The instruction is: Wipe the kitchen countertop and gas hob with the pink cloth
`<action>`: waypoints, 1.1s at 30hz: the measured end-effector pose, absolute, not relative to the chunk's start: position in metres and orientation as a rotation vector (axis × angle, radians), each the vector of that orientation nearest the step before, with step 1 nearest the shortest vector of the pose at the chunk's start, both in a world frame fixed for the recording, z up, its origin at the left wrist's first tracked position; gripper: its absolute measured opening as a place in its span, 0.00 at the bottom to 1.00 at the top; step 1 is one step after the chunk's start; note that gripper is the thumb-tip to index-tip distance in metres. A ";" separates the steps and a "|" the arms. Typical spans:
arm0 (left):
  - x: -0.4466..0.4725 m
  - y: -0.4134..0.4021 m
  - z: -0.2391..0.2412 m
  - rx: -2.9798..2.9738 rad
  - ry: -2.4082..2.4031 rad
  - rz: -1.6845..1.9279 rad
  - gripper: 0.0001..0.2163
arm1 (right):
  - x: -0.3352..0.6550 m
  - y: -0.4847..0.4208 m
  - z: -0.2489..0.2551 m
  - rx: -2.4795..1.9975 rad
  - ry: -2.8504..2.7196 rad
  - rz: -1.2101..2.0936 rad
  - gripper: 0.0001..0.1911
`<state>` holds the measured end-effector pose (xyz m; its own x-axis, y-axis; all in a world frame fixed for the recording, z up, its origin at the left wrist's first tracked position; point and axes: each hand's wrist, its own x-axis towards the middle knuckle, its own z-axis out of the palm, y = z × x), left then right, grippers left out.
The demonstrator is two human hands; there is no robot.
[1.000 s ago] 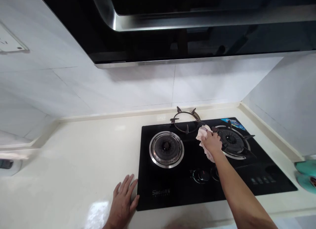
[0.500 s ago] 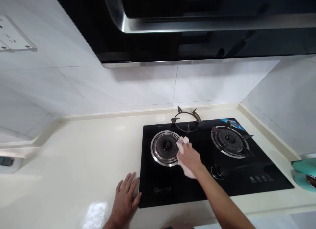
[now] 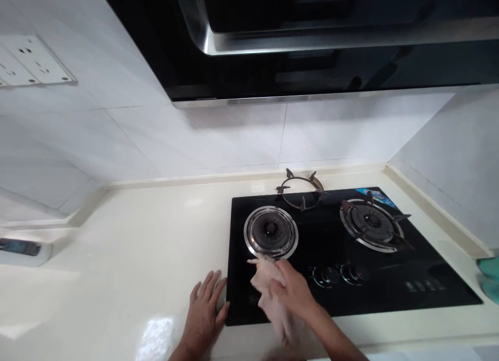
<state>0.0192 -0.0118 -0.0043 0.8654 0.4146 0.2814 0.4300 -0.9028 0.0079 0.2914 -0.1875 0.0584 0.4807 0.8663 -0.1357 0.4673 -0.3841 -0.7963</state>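
A pale pink cloth [image 3: 271, 298] is gripped in my right hand [image 3: 294, 291], over the front left part of the black gas stove [image 3: 312, 246]. Its top end reaches the front rim of the left burner [image 3: 270, 232], and its lower end hangs toward the stove's front edge. My left hand [image 3: 206, 311] lies flat on the counter with fingers spread, the thumb at the stove's left edge. No pan support sits on the left burner.
The loose pan support [image 3: 302, 193] rests at the stove's back edge. Another stands on the right burner [image 3: 372, 223]. A range hood [image 3: 312, 70] hangs overhead. Two knobs [image 3: 331, 274] are at the stove's front. A white device [image 3: 25, 251] is at far left, a green object [image 3: 489, 278] at far right.
My right hand has moved the cloth from the left burner's right rim toward me and left, in front of the burner. My left hand stays on the counter. The view has shifted slightly.
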 end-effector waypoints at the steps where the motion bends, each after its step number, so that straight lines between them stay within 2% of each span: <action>1: 0.019 -0.012 -0.004 -2.979 -0.678 -0.434 0.23 | 0.306 -0.191 0.063 -2.070 -1.023 0.689 0.18; 4: 0.020 -0.014 -0.004 -2.979 -0.676 -0.448 0.23 | 0.359 -0.201 0.075 -2.346 -0.831 0.497 0.20; 7: 0.021 -0.015 -0.004 -2.989 -0.681 -0.449 0.23 | 0.415 -0.195 0.077 -2.593 -0.752 0.314 0.28; 9: 0.021 -0.015 -0.004 -2.982 -0.679 -0.452 0.23 | 0.445 -0.180 0.073 -2.674 -0.708 0.304 0.30; 12: 0.020 -0.015 -0.002 -2.955 -0.647 -0.466 0.23 | 0.465 -0.151 0.065 -2.744 -0.710 0.357 0.28; 21: 0.020 -0.017 -0.003 -2.974 -0.668 -0.490 0.24 | 0.407 -0.147 0.043 -2.576 -1.230 0.363 0.19; 33: 0.019 -0.020 -0.002 -2.960 -0.683 -0.466 0.25 | 0.465 -0.035 0.056 -2.334 -1.539 0.485 0.15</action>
